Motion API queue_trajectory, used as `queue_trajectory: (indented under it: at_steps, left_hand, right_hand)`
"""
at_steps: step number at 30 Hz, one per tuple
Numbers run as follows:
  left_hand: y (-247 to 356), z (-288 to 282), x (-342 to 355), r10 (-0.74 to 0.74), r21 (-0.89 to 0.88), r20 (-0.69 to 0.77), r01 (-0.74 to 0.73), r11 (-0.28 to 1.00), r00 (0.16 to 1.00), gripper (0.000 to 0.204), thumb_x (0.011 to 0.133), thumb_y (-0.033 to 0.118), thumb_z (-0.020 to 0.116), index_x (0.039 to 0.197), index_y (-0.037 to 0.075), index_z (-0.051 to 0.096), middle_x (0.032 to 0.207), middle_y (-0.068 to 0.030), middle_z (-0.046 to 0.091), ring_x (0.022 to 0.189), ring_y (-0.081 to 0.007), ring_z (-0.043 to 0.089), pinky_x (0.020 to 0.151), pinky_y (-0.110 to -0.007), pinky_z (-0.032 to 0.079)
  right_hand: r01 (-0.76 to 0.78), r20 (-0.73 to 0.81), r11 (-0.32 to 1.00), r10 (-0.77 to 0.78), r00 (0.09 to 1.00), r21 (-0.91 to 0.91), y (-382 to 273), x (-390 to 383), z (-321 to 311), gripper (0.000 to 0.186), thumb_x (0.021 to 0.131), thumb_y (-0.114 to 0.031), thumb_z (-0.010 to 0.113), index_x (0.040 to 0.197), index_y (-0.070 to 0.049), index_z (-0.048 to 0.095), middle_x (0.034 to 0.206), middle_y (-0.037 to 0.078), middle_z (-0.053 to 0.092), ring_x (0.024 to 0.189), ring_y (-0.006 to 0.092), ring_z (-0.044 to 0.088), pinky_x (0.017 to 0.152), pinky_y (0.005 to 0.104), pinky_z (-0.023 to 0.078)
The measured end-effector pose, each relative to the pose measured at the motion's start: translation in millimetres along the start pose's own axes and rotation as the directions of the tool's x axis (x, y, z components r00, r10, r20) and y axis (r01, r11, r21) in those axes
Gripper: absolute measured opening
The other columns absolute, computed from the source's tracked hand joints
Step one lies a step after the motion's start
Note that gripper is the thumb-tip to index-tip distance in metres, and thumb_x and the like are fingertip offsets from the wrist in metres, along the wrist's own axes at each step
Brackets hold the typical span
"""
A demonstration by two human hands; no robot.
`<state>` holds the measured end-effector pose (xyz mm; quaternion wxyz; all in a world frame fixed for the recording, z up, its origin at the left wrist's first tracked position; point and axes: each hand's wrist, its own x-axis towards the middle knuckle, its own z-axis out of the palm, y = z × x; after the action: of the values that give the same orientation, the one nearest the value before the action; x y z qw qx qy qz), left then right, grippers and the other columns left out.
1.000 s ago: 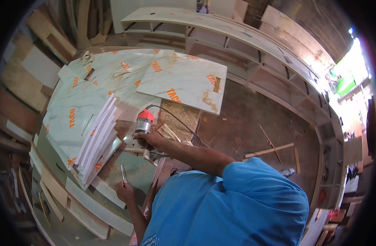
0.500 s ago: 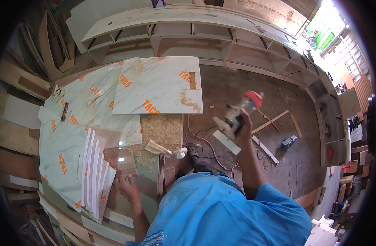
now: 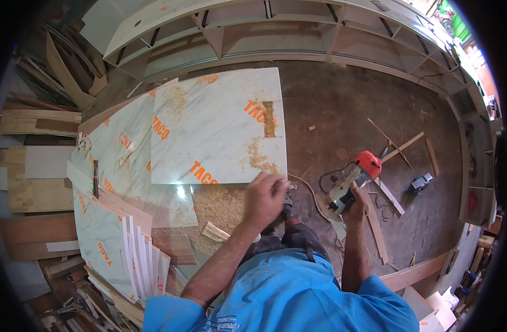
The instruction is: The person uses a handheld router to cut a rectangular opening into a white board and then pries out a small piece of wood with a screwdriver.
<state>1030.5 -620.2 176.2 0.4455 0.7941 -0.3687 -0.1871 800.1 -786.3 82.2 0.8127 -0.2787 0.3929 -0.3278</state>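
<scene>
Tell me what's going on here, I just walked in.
A person's right hand grips a red-topped power tool, held out above the floor. The left hand is at the near edge of a marbled panel; whether it touches that or holds anything is hard to tell. Sawdust lies on the panel and thickly below its near edge, and white-edged boards are bunched at the left.
</scene>
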Motion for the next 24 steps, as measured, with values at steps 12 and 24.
queue_trajectory:
  at_steps: [12, 24]
  left_hand:
    - [89, 81, 90, 0.309, -0.099, 0.056, -0.302, 0.948, 0.949, 0.028, 0.094, 0.023, 0.069, 0.104, -0.003, 0.070, 0.098, -0.0147, 0.067, 0.103, -0.0329, 0.063, 0.089, -0.043, 0.051]
    - [68, 26, 134, 0.132, -0.430, 0.617, 0.192, 0.882, 0.776, 0.018, 0.085, 0.014, 0.081, 0.096, 0.001, 0.075, 0.080, -0.0015, 0.071, 0.072, -0.0087, 0.063, 0.068, -0.028, 0.051]
  right_hand:
    - [0.027, 0.163, 0.915, 0.042, 0.986, -0.401, -7, -1, 54, 0.050, 0.066, -0.014, 0.076, 0.113, -0.002, 0.062, 0.099, 0.006, 0.070, 0.086, 0.0172, 0.068, 0.081, 0.0318, 0.054]
    - [-0.059, 0.462, 0.930, 0.235, 0.855, -0.364, -31, -23, 53, 0.068, 0.053, -0.024, 0.079, 0.115, 0.000, 0.064, 0.095, 0.009, 0.069, 0.084, 0.0227, 0.066, 0.078, 0.0370, 0.053]
